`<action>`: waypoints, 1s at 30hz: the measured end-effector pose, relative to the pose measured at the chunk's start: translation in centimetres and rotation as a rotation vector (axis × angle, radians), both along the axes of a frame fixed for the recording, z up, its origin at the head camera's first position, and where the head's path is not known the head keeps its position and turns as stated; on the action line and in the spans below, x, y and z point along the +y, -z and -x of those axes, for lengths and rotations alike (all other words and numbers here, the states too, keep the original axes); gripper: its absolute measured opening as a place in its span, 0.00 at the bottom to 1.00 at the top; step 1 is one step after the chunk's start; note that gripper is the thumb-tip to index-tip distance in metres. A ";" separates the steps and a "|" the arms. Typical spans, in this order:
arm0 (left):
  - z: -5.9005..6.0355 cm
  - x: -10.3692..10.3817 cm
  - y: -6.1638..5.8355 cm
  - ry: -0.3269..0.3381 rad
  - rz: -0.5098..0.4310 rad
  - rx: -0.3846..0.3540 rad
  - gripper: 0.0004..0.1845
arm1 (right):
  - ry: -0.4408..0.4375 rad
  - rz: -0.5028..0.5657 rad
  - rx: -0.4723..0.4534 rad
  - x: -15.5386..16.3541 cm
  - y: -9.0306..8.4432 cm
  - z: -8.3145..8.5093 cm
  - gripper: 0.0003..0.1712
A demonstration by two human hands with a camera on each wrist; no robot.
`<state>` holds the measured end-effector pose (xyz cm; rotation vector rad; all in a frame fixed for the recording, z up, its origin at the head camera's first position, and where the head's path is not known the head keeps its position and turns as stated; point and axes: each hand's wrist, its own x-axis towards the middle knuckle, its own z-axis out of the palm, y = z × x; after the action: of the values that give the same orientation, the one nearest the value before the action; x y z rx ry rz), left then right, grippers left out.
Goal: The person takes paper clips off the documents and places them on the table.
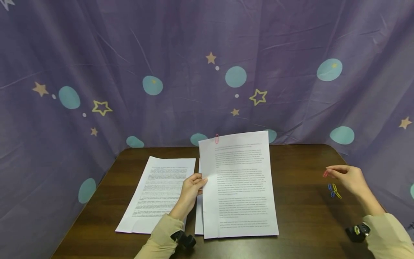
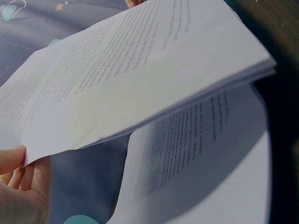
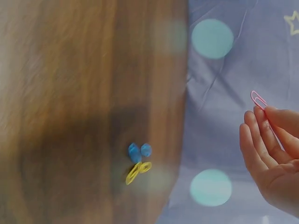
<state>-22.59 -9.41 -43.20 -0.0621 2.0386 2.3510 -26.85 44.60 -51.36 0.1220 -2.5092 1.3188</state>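
Note:
My left hand (image 1: 191, 190) grips the left edge of a stack of printed sheets (image 1: 240, 187), thumb in front, and holds it raised and tilted over the table. A red paper clip (image 1: 217, 139) sits on the stack's top edge, toward the left corner. In the left wrist view the sheets (image 2: 154, 88) show several layers at their edge. My right hand (image 1: 350, 180), at the right of the table, pinches a second red paper clip (image 3: 258, 99) between thumb and forefinger. Below that hand lie blue paper clips (image 1: 331, 190) and yellow paper clips (image 1: 337, 191) in a small cluster.
Another printed stack (image 1: 158, 194) lies flat on the brown table (image 1: 304, 208) at the left. More paper (image 1: 198, 216) lies partly hidden beneath the raised stack. A purple patterned curtain (image 1: 181, 46) hangs right behind the table's back edge.

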 end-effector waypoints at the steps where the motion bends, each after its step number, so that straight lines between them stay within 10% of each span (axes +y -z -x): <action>1: 0.0 0.0 0.0 0.003 -0.006 0.000 0.05 | 0.026 -0.023 0.003 0.7 1.0 0.3 0.14; 11: -0.8 0.2 -1.3 0.014 -0.017 -0.014 0.05 | 0.079 -0.046 -0.087 2.4 1.2 -1.5 0.11; 19: 0.0 0.1 0.1 -0.006 -0.030 -0.011 0.05 | 0.060 -0.017 -0.151 -1.6 -4.2 -4.9 0.13; 30: -0.1 0.0 -0.1 0.003 -0.017 -0.026 0.05 | 0.015 -0.014 -0.234 -0.7 -3.0 -4.6 0.14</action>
<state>-22.45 -9.40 -43.11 -0.0889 2.0059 2.3524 -22.27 43.89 -48.36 -0.0524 -2.7060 1.3812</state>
